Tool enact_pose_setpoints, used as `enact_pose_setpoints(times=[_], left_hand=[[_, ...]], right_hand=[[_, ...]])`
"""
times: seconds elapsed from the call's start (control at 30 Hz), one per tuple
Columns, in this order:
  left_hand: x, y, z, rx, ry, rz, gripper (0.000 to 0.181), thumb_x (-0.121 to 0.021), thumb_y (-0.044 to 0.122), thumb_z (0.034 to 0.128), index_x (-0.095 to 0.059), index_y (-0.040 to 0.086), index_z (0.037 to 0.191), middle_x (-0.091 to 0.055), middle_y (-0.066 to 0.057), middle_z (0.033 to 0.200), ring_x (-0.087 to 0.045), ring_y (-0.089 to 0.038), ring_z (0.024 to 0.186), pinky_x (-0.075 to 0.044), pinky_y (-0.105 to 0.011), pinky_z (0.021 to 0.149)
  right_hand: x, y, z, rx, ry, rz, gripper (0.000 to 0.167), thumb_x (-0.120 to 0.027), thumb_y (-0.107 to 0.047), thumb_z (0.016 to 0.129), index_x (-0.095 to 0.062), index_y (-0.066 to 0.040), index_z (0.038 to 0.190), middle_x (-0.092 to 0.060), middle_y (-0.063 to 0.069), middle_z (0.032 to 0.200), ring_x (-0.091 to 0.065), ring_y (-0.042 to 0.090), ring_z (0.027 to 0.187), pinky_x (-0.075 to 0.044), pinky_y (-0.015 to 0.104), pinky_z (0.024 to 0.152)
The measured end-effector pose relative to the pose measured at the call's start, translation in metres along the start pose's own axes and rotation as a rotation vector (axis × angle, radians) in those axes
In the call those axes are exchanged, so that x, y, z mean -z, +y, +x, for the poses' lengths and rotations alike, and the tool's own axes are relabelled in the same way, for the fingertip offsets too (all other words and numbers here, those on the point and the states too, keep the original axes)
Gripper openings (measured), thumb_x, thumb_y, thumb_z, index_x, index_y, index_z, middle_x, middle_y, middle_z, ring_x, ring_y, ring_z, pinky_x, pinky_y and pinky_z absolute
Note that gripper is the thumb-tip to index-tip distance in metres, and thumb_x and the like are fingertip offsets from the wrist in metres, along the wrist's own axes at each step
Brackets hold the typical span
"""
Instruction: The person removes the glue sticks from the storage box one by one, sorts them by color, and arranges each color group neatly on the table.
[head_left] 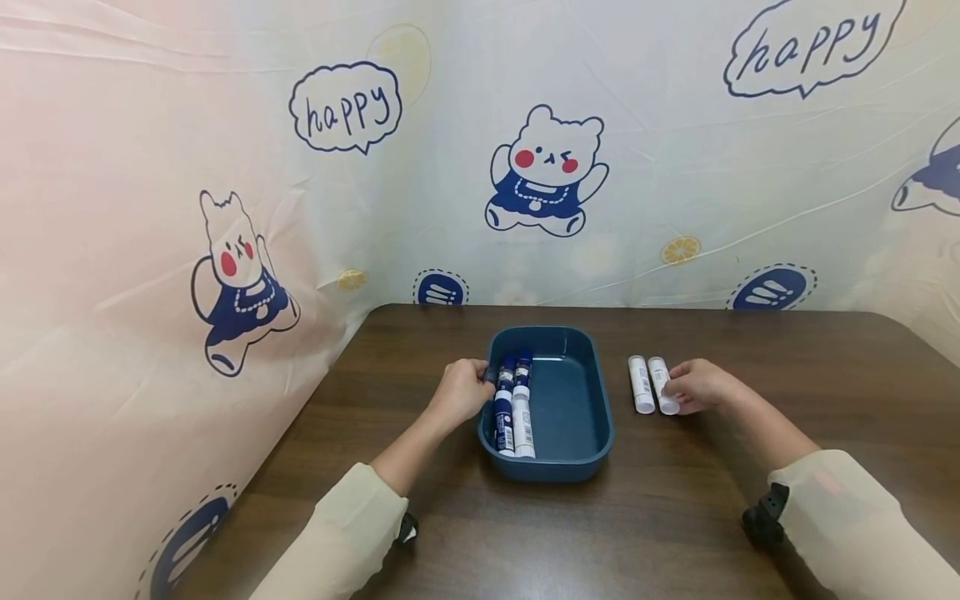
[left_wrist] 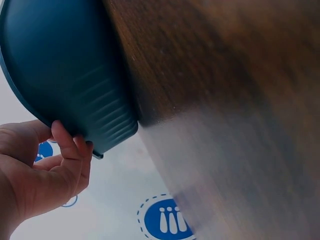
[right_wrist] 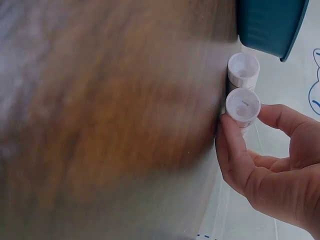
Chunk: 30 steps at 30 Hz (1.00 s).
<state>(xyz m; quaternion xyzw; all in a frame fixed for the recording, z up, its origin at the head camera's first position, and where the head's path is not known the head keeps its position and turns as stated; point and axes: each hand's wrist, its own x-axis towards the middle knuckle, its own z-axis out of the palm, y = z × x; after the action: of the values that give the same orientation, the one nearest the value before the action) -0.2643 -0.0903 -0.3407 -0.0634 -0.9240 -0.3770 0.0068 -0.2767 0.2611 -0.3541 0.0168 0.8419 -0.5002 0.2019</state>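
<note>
A dark teal bin (head_left: 555,471) stands on the table. My left hand (head_left: 461,390) grips its left rim; in the left wrist view the fingers (left_wrist: 70,150) curl against the rim. Along the left side inside the bin lie several blue-and-white glue sticks (head_left: 504,421). To the right of the bin, two white glue sticks lie side by side on the table. My right hand (head_left: 701,386) pinches the right one (head_left: 662,382) between thumb and fingers. The left one (head_left: 641,385) lies close beside it, untouched. Round ends of both face the right wrist view.
The brown wooden table (head_left: 645,533) reaches back to a pale curtain (head_left: 465,100) printed with cartoon bears and the word happy. Another cartoon figure (head_left: 243,283) shows on the left curtain. Dark bands sit at both sleeve cuffs.
</note>
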Motion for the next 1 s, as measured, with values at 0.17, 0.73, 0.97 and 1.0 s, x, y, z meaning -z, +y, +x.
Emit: enact_pose_setpoints(times=[0.17, 0.73, 0.97, 1.0], left_hand=[[0.0002, -0.0001, 0.0006, -0.004, 0.003, 0.000, 0.041, -0.057, 0.001, 0.0845, -0.053, -0.007, 0.125, -0.061, -0.017, 0.115, -0.057, -0.017, 0.081, -0.048, -0.025, 0.063], [-0.0002, -0.0015, 0.0009, -0.003, 0.003, -0.007, 0.041, -0.057, 0.001, 0.0847, -0.053, -0.007, 0.125, -0.061, -0.016, 0.114, -0.057, -0.018, 0.082, -0.050, -0.027, 0.065], [-0.0010, -0.0019, 0.0015, 0.010, 0.003, -0.010, 0.041, -0.057, 0.002, 0.0855, -0.053, -0.006, 0.126, -0.060, -0.016, 0.117, -0.057, -0.018, 0.083, -0.050, -0.026, 0.067], [-0.0010, -0.0021, 0.0015, 0.010, 0.001, -0.010, 0.041, -0.057, 0.002, 0.0856, -0.052, -0.006, 0.126, -0.059, -0.016, 0.117, -0.057, -0.019, 0.083, -0.050, -0.026, 0.066]], right_hand=[[-0.0020, 0.0006, 0.0025, 0.006, 0.026, -0.035, 0.046, -0.052, 0.000, 0.086, -0.032, 0.024, 0.120, -0.051, 0.016, 0.087, -0.055, 0.014, 0.070, -0.053, 0.029, 0.065], [-0.0059, 0.0025, 0.0059, 0.002, 0.033, -0.044, 0.048, -0.054, -0.001, 0.085, -0.030, 0.023, 0.119, -0.052, 0.017, 0.087, -0.055, 0.016, 0.071, -0.053, 0.032, 0.066], [-0.0058, 0.0013, 0.0058, -0.013, 0.024, -0.050, 0.050, -0.056, -0.002, 0.086, -0.029, 0.022, 0.120, -0.051, 0.018, 0.088, -0.055, 0.017, 0.073, -0.053, 0.033, 0.068], [-0.0059, 0.0010, 0.0056, -0.015, 0.023, -0.049, 0.050, -0.056, -0.002, 0.086, -0.029, 0.022, 0.120, -0.050, 0.017, 0.088, -0.055, 0.017, 0.073, -0.053, 0.033, 0.068]])
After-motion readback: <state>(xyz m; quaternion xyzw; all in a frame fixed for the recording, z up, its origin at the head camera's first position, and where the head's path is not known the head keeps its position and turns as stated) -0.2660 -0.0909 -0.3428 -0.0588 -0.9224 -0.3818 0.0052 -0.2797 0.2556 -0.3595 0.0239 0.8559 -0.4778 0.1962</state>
